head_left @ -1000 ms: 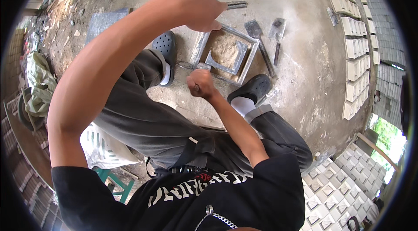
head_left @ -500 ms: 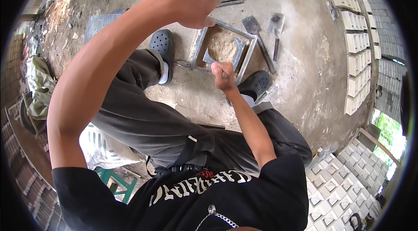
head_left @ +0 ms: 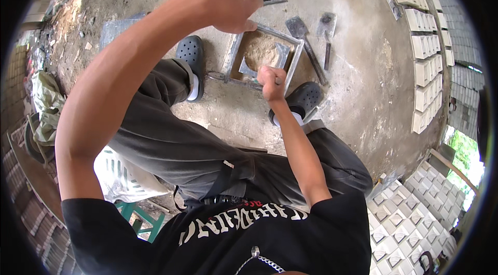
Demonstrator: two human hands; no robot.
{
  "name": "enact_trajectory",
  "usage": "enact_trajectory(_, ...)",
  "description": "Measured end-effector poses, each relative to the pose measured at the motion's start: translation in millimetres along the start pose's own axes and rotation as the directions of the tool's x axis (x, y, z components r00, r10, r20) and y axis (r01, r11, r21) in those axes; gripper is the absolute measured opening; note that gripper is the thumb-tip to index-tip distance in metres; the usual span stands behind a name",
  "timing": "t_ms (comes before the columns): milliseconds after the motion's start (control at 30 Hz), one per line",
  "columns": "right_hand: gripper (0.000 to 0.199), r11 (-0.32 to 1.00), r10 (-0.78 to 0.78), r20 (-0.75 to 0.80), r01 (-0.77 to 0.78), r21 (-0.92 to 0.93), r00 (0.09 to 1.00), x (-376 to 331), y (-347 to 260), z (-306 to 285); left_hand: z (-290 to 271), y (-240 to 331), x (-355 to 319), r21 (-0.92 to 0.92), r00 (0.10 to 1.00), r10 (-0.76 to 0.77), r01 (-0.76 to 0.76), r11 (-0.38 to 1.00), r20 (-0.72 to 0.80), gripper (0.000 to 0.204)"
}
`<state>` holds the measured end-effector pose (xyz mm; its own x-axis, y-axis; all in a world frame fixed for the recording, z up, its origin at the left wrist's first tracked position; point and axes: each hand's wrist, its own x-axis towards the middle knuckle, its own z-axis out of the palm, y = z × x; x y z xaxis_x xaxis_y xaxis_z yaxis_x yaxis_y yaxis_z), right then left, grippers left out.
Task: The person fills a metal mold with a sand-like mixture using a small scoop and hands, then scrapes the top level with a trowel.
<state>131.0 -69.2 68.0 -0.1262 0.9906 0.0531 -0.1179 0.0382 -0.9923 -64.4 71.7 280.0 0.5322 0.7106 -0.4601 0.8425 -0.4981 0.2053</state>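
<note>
A square metal mould frame [head_left: 293,62] lies on the ground between my feet. Inside it, pale, crumbly, sand-like material [head_left: 262,52] fills the round opening of a grey inner plate [head_left: 283,54]. My left hand [head_left: 236,10] is at the far left corner of the mould, thumb on the rim and its other fingers partly hidden. Over the mould's near side, my right hand [head_left: 272,82] is closed in a fist round a tool handle [head_left: 278,81]. The handle's round end shows, but the tool's working end is hidden.
Right of the mould lie a flat-bladed trowel [head_left: 306,41] and a smaller trowel [head_left: 328,34]. Dark bars [head_left: 275,0] rest beyond it. My clogs [head_left: 191,54] flank the mould. Pale tiles [head_left: 428,67] line the right side, and more tiles [head_left: 399,223] lie at lower right.
My right fist has shifted a little to the right and turned, showing the handle's end more squarely. My left hand stays at the mould's corner.
</note>
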Motion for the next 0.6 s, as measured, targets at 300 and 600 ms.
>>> enact_trajectory(300, 0.037, 0.989, -0.142, 0.052, 0.144, -0.027, 0.988, 11, 14, 14, 1, 0, -4, -0.004, 0.999, 0.044, -0.044, 0.999, 0.015, 0.052)
enact_trajectory(600, 0.035, 0.985, -0.055, 0.151, 0.078, -0.156, 0.987, 11, 3, 27, 1, 0, -5, -0.019, 0.999, 0.055, -0.055, 0.998, 0.002, 0.053)
